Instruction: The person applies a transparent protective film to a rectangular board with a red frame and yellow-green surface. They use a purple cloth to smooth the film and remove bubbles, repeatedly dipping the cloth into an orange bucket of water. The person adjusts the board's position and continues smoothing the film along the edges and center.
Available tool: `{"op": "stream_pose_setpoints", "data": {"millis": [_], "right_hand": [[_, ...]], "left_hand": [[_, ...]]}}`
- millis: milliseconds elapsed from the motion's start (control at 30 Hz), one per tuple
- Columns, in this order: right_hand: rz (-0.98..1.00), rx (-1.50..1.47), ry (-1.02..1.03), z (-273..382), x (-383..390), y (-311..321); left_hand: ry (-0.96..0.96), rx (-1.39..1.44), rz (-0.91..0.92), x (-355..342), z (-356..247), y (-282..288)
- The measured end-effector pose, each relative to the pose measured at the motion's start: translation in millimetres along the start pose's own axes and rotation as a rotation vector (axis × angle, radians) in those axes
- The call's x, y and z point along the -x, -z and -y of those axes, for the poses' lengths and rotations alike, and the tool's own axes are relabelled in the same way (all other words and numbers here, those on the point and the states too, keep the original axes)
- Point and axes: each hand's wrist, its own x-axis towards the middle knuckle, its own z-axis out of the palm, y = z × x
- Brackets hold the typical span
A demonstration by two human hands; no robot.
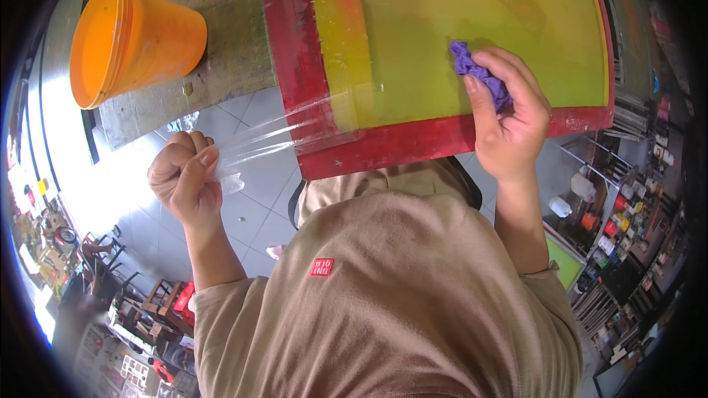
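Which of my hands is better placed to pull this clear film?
Probably your left hand: it grips the clear film's free end, while your right hand holds a crumpled purple cloth over the green panel.

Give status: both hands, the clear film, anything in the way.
Left hand closed on clear film, stretched to red frame. Right hand gripping crumpled purple cloth over yellow-green panel. Nothing seen blocking the film; orange bucket apart, upper left.

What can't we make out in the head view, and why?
All head view:
- Gripped part of the film: hidden by the left hand.
- Part of the purple wad: hidden by the right hand.
- Frame's far edge: cut off by the top edge.
- Small goods at right: too small to identify.
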Motion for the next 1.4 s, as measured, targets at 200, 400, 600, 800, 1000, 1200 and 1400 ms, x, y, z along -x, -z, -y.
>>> {"op": "stream_pose_setpoints", "data": {"millis": [200,400,600,800,1000,1200,1400], "right_hand": [[0.003,0.001,-0.004,1,0,1],[0.063,0.016,-0.049,2,3,2],[0.012,0.021,-0.007,0,1,-1],[0.016,0.024,-0.003,1,1,-1],[0.029,0.037,-0.007,0,1,0],[0.029,0.066,-0.011,1,4,-1],[0.05,0.06,-0.012,7,6,-1]], "left_hand": [[0.029,-0.024,0.042,2,-2,13],[-0.023,-0.022,-0.029,1,0,17],[-0.018,-0.035,-0.047,1,-1,23],[-0.039,-0.039,-0.07,3,-3,26],[-0.059,-0.05,-0.077,1,-2,33],[-0.064,0.0,-0.084,5,-3,49],[-0.053,-0.04,-0.112,16,-7,60]]}}
